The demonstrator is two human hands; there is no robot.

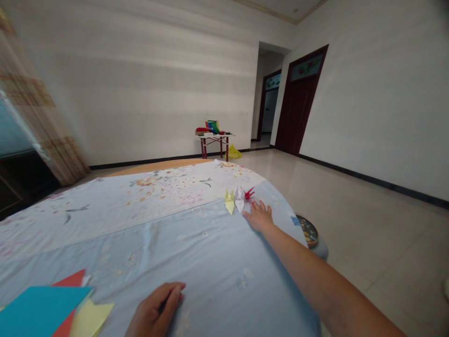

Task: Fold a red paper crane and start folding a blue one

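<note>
My right hand [259, 216] is stretched far out over the blue tablecloth [196, 248], fingers extended flat, its fingertips touching a small red folded paper crane [249, 193]. Beside the red one stand a white crane [239, 198] and a yellow crane [229, 201]. My left hand [154, 312] rests on the cloth near the front edge, fingers together and lightly curled, holding nothing I can see. Just left of it lies a stack of coloured paper sheets [42, 311]: teal, red and yellow.
The round table has a floral cloth section [147, 192] at its far side. A round stool with a patterned top [307, 230] stands right of the table. A small red-legged table [214, 140] with coloured items and a yellow bag stands by the far wall. Dark doors are at right.
</note>
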